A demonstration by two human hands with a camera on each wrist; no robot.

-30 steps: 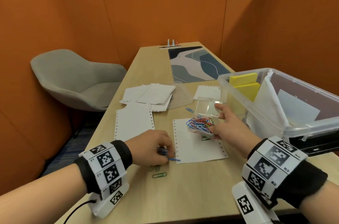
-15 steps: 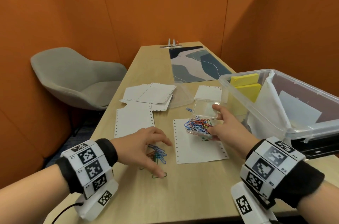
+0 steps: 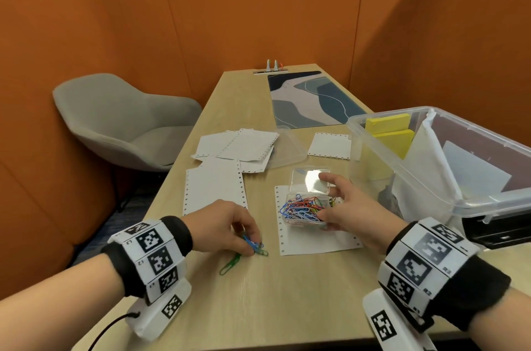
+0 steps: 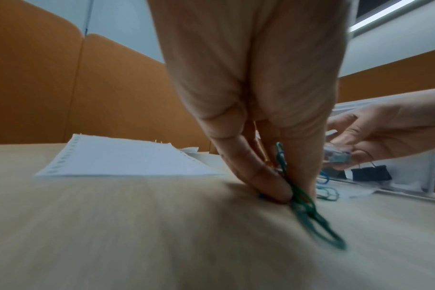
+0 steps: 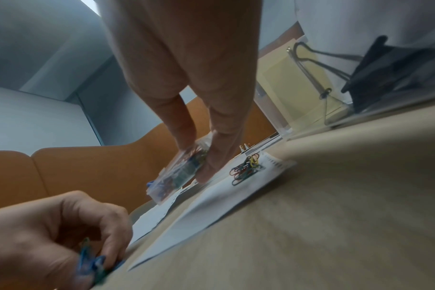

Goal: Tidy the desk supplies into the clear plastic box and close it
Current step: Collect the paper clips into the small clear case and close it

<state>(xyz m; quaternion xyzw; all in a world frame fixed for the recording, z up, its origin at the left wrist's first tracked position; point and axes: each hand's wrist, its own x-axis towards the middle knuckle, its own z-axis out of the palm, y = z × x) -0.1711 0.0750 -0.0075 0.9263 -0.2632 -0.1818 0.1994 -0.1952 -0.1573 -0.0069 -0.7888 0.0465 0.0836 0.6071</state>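
Observation:
My left hand (image 3: 247, 238) pinches a bunch of blue and green paper clips (image 3: 254, 244) against the desk, fingertips (image 4: 273, 188) down on the wood. One green clip (image 3: 230, 263) trails loose beside it. My right hand (image 3: 330, 207) grips a small clear case (image 3: 304, 211) full of coloured paper clips, its lid (image 3: 309, 181) tilted up; the case sits on a punched white sheet (image 3: 313, 241). A small clump of clips (image 5: 246, 169) lies on that sheet by my fingers. The large clear plastic box (image 3: 448, 175) stands open at the right, holding yellow note pads (image 3: 390, 132) and white paper.
More punched white sheets (image 3: 230, 155) lie spread at the desk's middle, with a clear lid (image 3: 287, 146) beside them. A patterned mat (image 3: 307, 98) lies at the far end. A grey chair (image 3: 120, 121) stands left of the desk. A black binder clip (image 5: 385, 74) shows inside the box.
My left hand, spread over the loose clips half a second ago, has closed its fingers and gathered them into a pinch. The right hand keeps hold of the clip case.

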